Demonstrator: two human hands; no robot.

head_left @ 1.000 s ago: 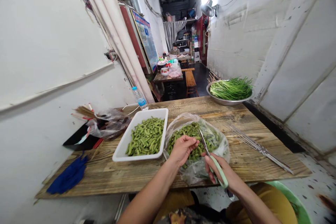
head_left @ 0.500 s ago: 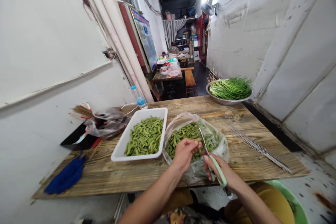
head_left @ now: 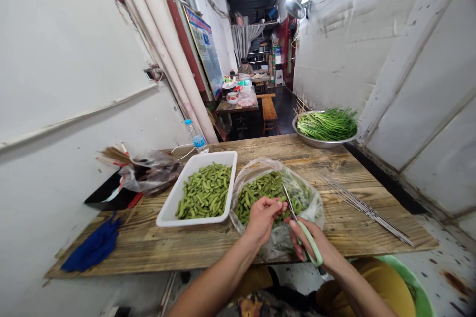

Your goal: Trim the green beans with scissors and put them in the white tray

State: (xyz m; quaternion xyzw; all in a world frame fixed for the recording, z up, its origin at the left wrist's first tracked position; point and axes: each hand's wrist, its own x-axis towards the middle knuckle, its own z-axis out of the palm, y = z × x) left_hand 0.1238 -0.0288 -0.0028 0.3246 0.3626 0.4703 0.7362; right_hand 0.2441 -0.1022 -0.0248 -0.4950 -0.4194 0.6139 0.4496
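My left hand [head_left: 265,215] pinches a green edamame pod [head_left: 281,199] between thumb and fingertips, mostly covered by the fingers. Wrapped round the pale green handles of a pair of scissors [head_left: 310,240] is my right hand [head_left: 311,238]. The scissor blades point up and away, right beside the pinched pod. Both hands are over a clear plastic bag [head_left: 315,208], spread wide and partly filled with pods [head_left: 256,190]. To its left, a white tray [head_left: 160,219] holds a broad heap of pods [head_left: 206,190].
Metal skewers [head_left: 372,213] lie on the wooden table [head_left: 178,250] at right. A steel bowl of green chives [head_left: 327,126] sits at the far right corner. A water bottle [head_left: 199,139], a black box [head_left: 107,195] and a blue cloth [head_left: 92,250] are leftward. A person [head_left: 245,68] sits far back.
Both hands keep nearly the same place, with the scissors still beside the pod. The view has shifted very slightly.
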